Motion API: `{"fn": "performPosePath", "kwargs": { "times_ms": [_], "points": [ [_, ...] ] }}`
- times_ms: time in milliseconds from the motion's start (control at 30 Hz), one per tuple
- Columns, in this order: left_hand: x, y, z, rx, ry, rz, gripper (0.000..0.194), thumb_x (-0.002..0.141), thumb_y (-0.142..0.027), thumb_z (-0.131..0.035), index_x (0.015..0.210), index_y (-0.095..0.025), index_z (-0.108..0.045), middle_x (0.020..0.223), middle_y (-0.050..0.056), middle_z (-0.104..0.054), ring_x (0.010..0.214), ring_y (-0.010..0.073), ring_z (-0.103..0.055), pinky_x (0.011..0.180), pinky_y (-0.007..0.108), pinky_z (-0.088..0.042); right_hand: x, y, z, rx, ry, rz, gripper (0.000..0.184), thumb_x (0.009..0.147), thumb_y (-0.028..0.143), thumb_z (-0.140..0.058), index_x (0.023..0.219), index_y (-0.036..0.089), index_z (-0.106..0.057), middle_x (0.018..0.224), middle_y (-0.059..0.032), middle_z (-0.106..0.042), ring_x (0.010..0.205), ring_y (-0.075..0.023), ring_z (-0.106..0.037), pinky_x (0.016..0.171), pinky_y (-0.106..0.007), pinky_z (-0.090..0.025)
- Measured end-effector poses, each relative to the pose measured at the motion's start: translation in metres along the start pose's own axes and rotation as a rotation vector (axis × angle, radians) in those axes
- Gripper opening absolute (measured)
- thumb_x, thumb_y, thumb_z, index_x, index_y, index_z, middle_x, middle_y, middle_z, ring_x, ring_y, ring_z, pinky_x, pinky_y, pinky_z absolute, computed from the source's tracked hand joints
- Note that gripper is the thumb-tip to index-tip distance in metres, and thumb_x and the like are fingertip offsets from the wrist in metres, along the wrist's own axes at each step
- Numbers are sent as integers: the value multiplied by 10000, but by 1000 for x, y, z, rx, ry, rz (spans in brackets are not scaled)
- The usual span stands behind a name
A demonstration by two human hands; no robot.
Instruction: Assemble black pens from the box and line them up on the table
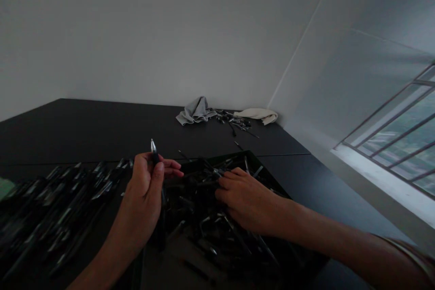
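Observation:
My left hand (146,181) pinches a black pen barrel (154,153) between thumb and index finger, its silver tip pointing up; the other fingers are loosely extended. Reaching over a dark tray (249,155), my right hand (239,195) has its fingers closed together among loose pen parts (204,217). A small piece shows at its fingertips, too dim to name, and I cannot make out what it grips. The tray holds many black and clear pen pieces lying in a jumble.
Left of the tray, several pens (68,208) lie side by side on the black table (112,122). At the back sit a grey cloth (195,112), a pile of thin pen parts (234,120) and a cream cloth (260,114). Walls rise behind; a barred window (401,136) is at right.

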State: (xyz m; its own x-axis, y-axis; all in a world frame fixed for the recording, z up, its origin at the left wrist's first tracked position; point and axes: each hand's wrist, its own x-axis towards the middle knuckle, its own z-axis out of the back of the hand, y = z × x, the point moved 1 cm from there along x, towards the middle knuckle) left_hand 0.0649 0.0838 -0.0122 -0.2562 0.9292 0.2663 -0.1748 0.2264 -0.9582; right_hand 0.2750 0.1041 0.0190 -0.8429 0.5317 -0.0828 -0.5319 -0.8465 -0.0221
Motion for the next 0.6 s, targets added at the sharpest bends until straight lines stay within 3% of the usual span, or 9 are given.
{"fn": "performPosePath", "kwargs": {
  "times_ms": [200,433,600],
  "points": [
    [0,0,0,-2,8,2,122,929,-399,-408,933,-277,-408,932,4,-608,808,222,-641,810,468,-463,-7,11,5,82,-16,-26,192,795,104,-489,925,150,-622,949,-96,-572,937,-218,-492,834,-345,-362],
    [-1,-2,-1,14,11,14,131,933,-407,-400,926,-276,-412,930,-1,-610,814,222,-638,814,460,-446,-18,30,2,163,143,170,154,821,255,-573,931,193,-661,984,-82,-581,966,-223,-495,929,-386,-334],
    [0,0,0,15,7,2,131,926,-403,-402,928,-272,-404,920,6,-608,794,226,-640,794,460,-457,-24,25,1,111,173,117,184,779,165,-571,937,153,-664,1031,-117,-581,1019,-248,-475,966,-410,-300]
  ]
}}
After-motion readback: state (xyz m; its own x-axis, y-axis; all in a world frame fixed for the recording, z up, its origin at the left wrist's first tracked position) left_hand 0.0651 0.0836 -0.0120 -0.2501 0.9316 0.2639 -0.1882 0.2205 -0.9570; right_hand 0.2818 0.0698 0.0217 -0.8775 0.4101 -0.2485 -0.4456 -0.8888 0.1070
